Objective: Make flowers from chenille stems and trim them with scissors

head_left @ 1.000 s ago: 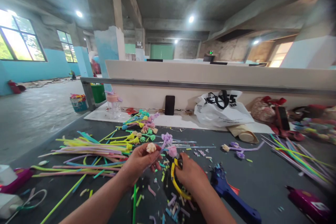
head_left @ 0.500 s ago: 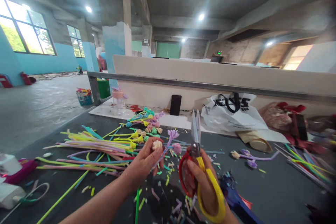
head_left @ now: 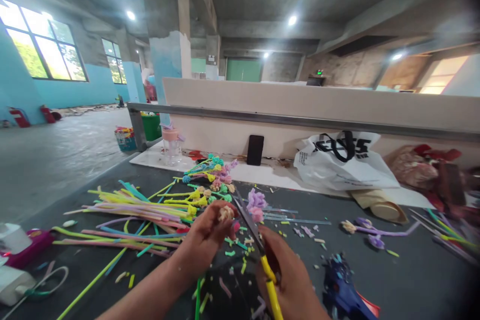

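My left hand (head_left: 204,237) is closed around a pipe-cleaner flower sprig; its cream fuzzy head (head_left: 225,214) pokes out between thumb and fingers. A purple fuzzy head (head_left: 256,199) and a pink one (head_left: 256,214) show just beyond the scissors; their stems are hidden. My right hand (head_left: 287,272) grips scissors (head_left: 252,225) with yellow on the visible handle. Their blades slant up and left, close to the left fingertips, and look nearly closed. Short pipe-cleaner clippings (head_left: 243,265) are scattered on the dark table below my hands.
Loose pipe cleaners (head_left: 138,210) lie to the left, with finished flower heads (head_left: 210,175) behind. A blue glue gun (head_left: 347,285) and another flower sprig (head_left: 386,231) lie to the right. A phone (head_left: 255,150), a lidded cup (head_left: 171,147) and a white bag (head_left: 343,165) line the back.
The scissors have swung from upright to slanting left, toward my left hand, and their blades have come closer together. My right hand has turned over. The view has shifted slightly.
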The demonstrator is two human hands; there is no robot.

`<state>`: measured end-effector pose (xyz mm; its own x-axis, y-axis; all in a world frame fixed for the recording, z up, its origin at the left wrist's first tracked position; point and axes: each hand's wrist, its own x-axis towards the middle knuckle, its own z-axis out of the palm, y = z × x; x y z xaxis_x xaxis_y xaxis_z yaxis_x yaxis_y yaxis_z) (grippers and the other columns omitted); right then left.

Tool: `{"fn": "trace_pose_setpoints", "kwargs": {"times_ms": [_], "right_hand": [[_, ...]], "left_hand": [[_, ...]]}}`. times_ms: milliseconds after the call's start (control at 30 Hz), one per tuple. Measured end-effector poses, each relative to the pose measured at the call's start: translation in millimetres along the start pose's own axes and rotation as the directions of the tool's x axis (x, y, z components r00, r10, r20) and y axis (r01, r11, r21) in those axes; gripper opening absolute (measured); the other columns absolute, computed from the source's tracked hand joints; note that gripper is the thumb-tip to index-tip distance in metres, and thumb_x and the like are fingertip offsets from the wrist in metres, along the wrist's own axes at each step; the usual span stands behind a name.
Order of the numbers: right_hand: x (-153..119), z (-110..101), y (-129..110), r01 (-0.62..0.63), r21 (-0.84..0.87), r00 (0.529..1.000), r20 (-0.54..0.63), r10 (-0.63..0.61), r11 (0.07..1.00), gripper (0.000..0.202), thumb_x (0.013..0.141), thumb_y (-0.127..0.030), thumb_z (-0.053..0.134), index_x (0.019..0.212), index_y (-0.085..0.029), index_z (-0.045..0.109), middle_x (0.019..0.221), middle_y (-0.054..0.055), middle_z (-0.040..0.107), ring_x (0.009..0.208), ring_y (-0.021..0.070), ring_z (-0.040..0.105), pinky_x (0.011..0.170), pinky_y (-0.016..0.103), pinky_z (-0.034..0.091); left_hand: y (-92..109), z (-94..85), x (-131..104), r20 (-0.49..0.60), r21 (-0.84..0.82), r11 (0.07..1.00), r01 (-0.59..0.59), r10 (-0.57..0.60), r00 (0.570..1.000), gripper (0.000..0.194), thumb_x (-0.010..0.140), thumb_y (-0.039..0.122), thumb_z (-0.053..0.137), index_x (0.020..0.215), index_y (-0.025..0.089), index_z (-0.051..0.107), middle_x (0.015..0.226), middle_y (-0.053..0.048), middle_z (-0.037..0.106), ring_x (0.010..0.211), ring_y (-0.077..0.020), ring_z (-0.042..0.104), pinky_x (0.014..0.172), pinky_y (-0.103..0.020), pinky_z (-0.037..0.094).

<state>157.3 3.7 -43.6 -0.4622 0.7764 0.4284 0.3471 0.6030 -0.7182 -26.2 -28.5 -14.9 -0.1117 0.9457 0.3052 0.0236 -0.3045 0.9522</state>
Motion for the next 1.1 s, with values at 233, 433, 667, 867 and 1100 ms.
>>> {"fn": "trace_pose_setpoints", "kwargs": {"times_ms": [233, 433, 667, 867, 1100], "right_hand": [[2.1, -4.8, 2.7, -0.046, -0.302, 0.995, 0.071, 0.071, 0.952, 0.064, 0.058, -0.009, 0.051, 0.120, -0.028, 0.049, 0.117, 0.007, 0.055, 0.103, 0.0259, 0.053, 0.084, 0.036, 0.043], [4.6, -4.9, -8.3, -0.053, -0.403, 0.991, 0.092, 0.098, 0.914, 0.065, 0.061, -0.011, 0.052, 0.124, -0.029, 0.045, 0.115, 0.008, 0.054, 0.099, 0.0253, 0.054, 0.080, 0.037, 0.044], [0.9, -3.3, -12.6, -0.029, -0.440, 0.993, 0.087, 0.075, 0.898, 0.066, 0.062, -0.010, 0.050, 0.125, -0.027, 0.043, 0.112, 0.009, 0.053, 0.099, 0.0240, 0.054, 0.080, 0.036, 0.045], [0.2, -1.9, -8.0, -0.026, -0.424, 0.995, 0.081, 0.066, 0.905, 0.065, 0.063, -0.010, 0.049, 0.126, -0.027, 0.043, 0.112, 0.008, 0.053, 0.098, 0.0231, 0.055, 0.078, 0.035, 0.046], [-1.4, -0.5, -2.8, 0.015, -0.364, 0.997, 0.080, 0.015, 0.931, 0.064, 0.065, -0.009, 0.049, 0.126, -0.024, 0.043, 0.112, 0.009, 0.056, 0.100, 0.0212, 0.055, 0.081, 0.033, 0.046]], "left_hand": [[0.2, -15.1, 1.3, -0.008, 0.187, 0.981, -0.050, 0.053, 0.999, 0.020, 0.082, 0.039, 0.045, 0.081, 0.020, 0.052, 0.070, 0.000, 0.051, 0.064, -0.0127, 0.044, 0.060, -0.023, 0.036], [-2.7, -13.8, 1.2, 0.086, 0.178, 0.980, -0.086, 0.072, 0.994, 0.018, 0.084, 0.035, 0.043, 0.083, 0.019, 0.052, 0.070, 0.000, 0.052, 0.063, -0.0123, 0.044, 0.058, -0.022, 0.036], [-5.5, -10.1, -1.6, 0.123, 0.143, 0.986, -0.083, 0.065, 0.990, 0.016, 0.085, 0.031, 0.042, 0.081, 0.017, 0.050, 0.072, 0.000, 0.050, 0.064, -0.0109, 0.043, 0.058, -0.021, 0.035], [-7.0, -10.9, -2.0, 0.138, 0.126, 0.988, -0.088, 0.070, 0.988, 0.016, 0.085, 0.031, 0.042, 0.081, 0.018, 0.050, 0.072, 0.001, 0.050, 0.064, -0.0111, 0.043, 0.060, -0.022, 0.036], [-6.5, -10.7, -1.0, 0.133, 0.123, 0.990, -0.073, 0.057, 0.990, 0.016, 0.084, 0.031, 0.043, 0.080, 0.018, 0.050, 0.073, 0.000, 0.049, 0.067, -0.0122, 0.045, 0.063, -0.023, 0.038]]}}
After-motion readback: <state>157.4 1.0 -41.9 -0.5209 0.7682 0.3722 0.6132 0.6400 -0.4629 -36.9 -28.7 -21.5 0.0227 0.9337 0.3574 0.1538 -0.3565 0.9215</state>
